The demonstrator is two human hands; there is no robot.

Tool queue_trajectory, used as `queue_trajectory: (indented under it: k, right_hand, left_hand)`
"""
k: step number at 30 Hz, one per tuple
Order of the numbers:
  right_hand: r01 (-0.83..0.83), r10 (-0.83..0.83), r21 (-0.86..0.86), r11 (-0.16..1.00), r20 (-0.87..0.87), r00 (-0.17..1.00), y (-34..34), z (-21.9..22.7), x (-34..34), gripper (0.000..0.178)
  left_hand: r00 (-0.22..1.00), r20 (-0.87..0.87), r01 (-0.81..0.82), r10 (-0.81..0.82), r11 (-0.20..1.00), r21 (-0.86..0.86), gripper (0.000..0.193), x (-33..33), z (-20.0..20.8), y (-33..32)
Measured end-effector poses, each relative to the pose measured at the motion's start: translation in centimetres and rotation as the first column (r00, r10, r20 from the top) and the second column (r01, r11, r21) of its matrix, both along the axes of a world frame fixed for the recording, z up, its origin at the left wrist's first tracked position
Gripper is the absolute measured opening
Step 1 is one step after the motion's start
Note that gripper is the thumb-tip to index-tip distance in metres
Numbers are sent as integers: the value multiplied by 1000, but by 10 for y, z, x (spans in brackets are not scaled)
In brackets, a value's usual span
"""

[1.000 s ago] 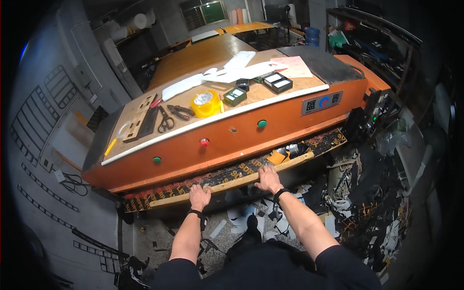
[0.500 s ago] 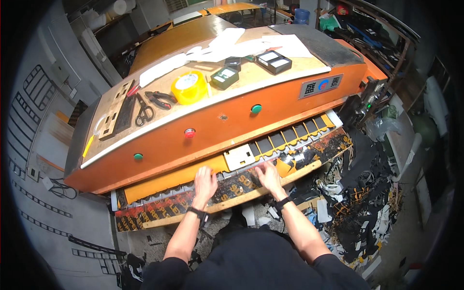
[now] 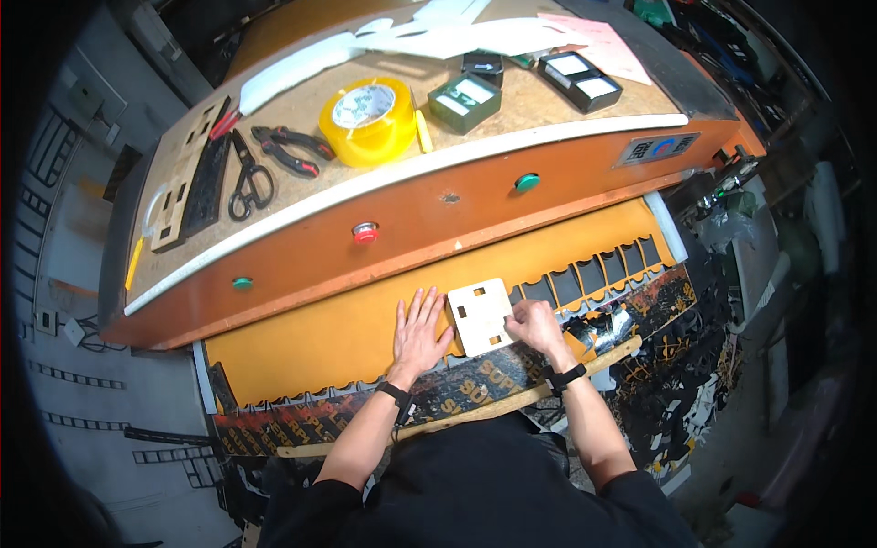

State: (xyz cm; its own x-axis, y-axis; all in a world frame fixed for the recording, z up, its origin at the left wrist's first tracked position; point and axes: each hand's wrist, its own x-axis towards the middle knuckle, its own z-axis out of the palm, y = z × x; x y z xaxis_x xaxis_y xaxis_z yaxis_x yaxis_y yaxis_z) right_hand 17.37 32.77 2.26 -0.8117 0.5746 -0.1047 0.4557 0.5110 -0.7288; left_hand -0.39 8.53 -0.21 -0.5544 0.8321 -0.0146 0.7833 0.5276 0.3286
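On the orange sheet (image 3: 320, 329) lies a cutting die (image 3: 477, 315), a pale flat board with rounded corners and several rectangular holes. My left hand (image 3: 419, 331) rests flat on the sheet just left of the die, fingers spread. At the die's right edge my right hand (image 3: 534, 328) has its fingers curled and closed on the rim; the fingertips are partly hidden. To the right of the die, a row of cut-outs (image 3: 589, 281) in the sheet shows dark material through it.
The orange press (image 3: 311, 274) rises beyond the sheet, with green buttons and a red one (image 3: 365, 233). On its top lie scissors (image 3: 248, 183), pliers (image 3: 292, 151), yellow tape (image 3: 367, 128) and boxes (image 3: 466, 100). A wooden strip (image 3: 457, 408) runs along the near edge. Scraps (image 3: 676, 402) lie at right.
The orange sheet and the die have come toward me, out from under the press. My left hand now lies flat on the sheet, and my right hand has moved to the die's edge.
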Motion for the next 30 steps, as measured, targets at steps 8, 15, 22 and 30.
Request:
queue_trajectory:
  k: [8,15,22,30]
  right_hand:
    - [233,-292,-361,903,-119,949,-21,-34,16,13]
    - [-105,116,83,991,-136,984,-89,-21,-36,16]
    - [22,-23,-11,1000,-105,994,-83,-8,-29,25]
    - [114,-159,216,970,204,966,-58,-6,-27,55]
  left_hand:
    - [937,348,-194,18,856,479,51,2,-31,-29]
    - [797,603,-503,-37,511,697,61,0,-55,-34]
    - [889,441,-390,123,707,590,68,-2,-43,-32]
    - [920,364,-338,143,760,556,62,-5,-33,-26]
